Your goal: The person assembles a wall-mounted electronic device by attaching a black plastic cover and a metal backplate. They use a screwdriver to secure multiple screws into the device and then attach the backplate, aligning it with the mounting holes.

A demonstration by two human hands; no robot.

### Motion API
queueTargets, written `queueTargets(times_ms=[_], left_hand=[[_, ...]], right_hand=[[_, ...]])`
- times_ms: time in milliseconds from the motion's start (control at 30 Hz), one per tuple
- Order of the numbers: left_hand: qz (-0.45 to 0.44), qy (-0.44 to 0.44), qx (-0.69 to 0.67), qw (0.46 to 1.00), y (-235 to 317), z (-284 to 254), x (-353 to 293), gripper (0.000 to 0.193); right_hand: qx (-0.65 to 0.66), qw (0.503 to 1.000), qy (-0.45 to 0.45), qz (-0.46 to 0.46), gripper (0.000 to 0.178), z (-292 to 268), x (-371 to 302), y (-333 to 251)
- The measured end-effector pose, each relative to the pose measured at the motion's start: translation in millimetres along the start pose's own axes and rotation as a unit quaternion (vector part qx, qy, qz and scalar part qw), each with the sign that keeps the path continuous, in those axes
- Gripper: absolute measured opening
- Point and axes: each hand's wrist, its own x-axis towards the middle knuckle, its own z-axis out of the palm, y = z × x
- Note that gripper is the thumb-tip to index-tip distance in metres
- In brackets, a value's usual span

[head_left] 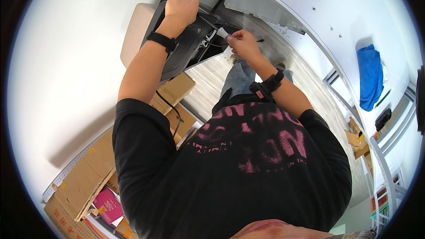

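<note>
A black machine (179, 52) with a smooth casing stands at the upper left, its inside exposed on the right, where white connectors and dark cables show. My left hand (181, 9) is closed over the casing's far top edge; its fingertips are hidden. To the right of the opening, my right hand (245, 46) pinches a small brush-like thing (223, 32) with a pale, flared end and a greyish part at the fingers. That pale end points toward the machine's inside. Whether it touches anything there I cannot tell.
Behind the machine is a beige panel (133, 31) against the white wall. Cardboard boxes (88, 172) line the lower left, with a magenta box (108, 206) among them. A black cable (170, 106) hangs below the machine. On the white table at right lies a blue cloth (370, 77).
</note>
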Motion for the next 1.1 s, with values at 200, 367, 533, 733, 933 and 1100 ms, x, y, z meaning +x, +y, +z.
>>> queueTargets(times_ms=[200,367,533,733,933,1100], left_hand=[[0.005,0.006,-0.02,1.0,-3,7,0,0.009],[0.005,0.003,-0.005,1.0,0,5,0,0.009],[0.001,0.006,0.005,1.0,2,5,0,0.008],[0.01,0.011,0.01,1.0,0,9,0,0.008],[0.001,-0.003,-0.011,1.0,0,9,1,0.009],[0.0,0.001,-0.018,1.0,-3,8,0,0.01]], right_hand=[[0.056,0.984,-0.107,0.127,0.042,-11,1,-22],[-0.157,0.986,-0.019,-0.052,0.042,-3,2,-1],[0.054,0.996,-0.017,0.065,0.038,-5,5,-8],[0.005,0.994,-0.06,0.096,0.035,0,-4,-18],[-0.179,0.977,0.065,-0.099,0.04,-2,6,7],[0.243,0.946,-0.11,0.185,0.041,-7,5,-16]])
